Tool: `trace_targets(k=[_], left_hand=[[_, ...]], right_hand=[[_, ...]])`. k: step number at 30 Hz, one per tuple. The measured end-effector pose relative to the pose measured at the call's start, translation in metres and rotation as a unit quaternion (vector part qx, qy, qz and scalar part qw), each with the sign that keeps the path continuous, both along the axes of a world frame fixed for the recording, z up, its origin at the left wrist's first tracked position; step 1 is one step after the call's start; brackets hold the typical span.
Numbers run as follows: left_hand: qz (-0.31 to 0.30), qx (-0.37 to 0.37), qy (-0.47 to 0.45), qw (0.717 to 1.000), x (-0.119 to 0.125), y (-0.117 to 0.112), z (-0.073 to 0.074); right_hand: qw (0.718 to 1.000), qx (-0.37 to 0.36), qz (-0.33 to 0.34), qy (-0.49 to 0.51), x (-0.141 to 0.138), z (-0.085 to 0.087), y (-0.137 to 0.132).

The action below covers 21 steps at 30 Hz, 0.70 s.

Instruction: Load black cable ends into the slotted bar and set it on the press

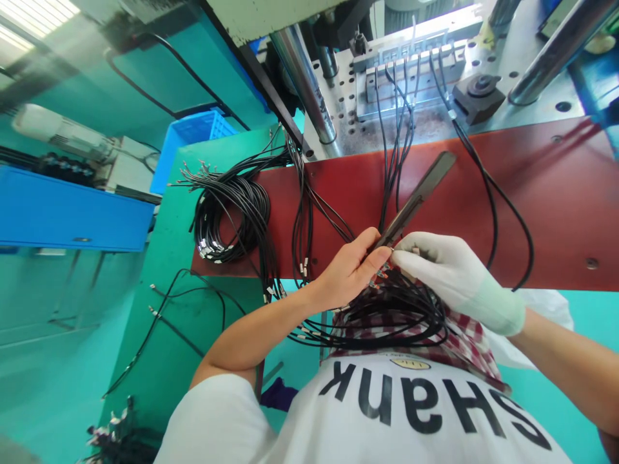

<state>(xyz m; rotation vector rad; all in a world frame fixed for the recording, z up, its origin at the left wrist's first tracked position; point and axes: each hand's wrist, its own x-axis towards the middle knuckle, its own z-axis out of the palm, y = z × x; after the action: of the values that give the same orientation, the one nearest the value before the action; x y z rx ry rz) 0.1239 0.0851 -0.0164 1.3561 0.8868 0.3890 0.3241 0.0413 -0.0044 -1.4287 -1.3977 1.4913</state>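
Observation:
My left hand is bare and pinches the near end of a flat dark bar that slants up across the red board. My right hand, in a white glove, meets it fingertip to fingertip and pinches thin black cable ends at the same spot. A coil of black cables with metal terminals lies in my lap under both hands. Several black cables run from the hands up into a metal fixture on the machine.
A second bundle of black cables lies at the left end of the red board. A blue crate stands behind it. Steel columns rise from the machine plate. Loose cables trail on the green bench.

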Motion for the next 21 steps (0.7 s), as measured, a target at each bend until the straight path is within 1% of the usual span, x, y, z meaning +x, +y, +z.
trace_targets(k=[3, 5, 11, 14, 16, 21], left_hand=[[0.008, -0.071, -0.041, 0.997, 0.000, 0.002, -0.003], [0.018, -0.104, -0.068, 0.992, -0.001, 0.003, -0.005], [0.021, -0.150, -0.118, 0.981, -0.004, 0.005, -0.006], [0.019, -0.170, -0.118, 0.978, -0.005, 0.006, -0.005], [0.012, -0.174, -0.110, 0.979, -0.005, 0.007, -0.004], [-0.029, -0.161, -0.082, 0.983, -0.004, 0.007, -0.002]], right_hand=[[0.997, -0.030, -0.021, 0.067, 0.009, -0.005, -0.004], [0.993, -0.052, -0.043, 0.099, 0.016, -0.008, -0.009], [0.984, -0.113, -0.057, 0.123, 0.032, -0.015, -0.018], [0.986, -0.109, -0.085, 0.097, 0.032, -0.015, -0.018], [0.987, -0.098, -0.097, 0.084, 0.029, -0.012, -0.017], [0.992, -0.070, -0.069, 0.080, 0.013, 0.001, -0.006]])
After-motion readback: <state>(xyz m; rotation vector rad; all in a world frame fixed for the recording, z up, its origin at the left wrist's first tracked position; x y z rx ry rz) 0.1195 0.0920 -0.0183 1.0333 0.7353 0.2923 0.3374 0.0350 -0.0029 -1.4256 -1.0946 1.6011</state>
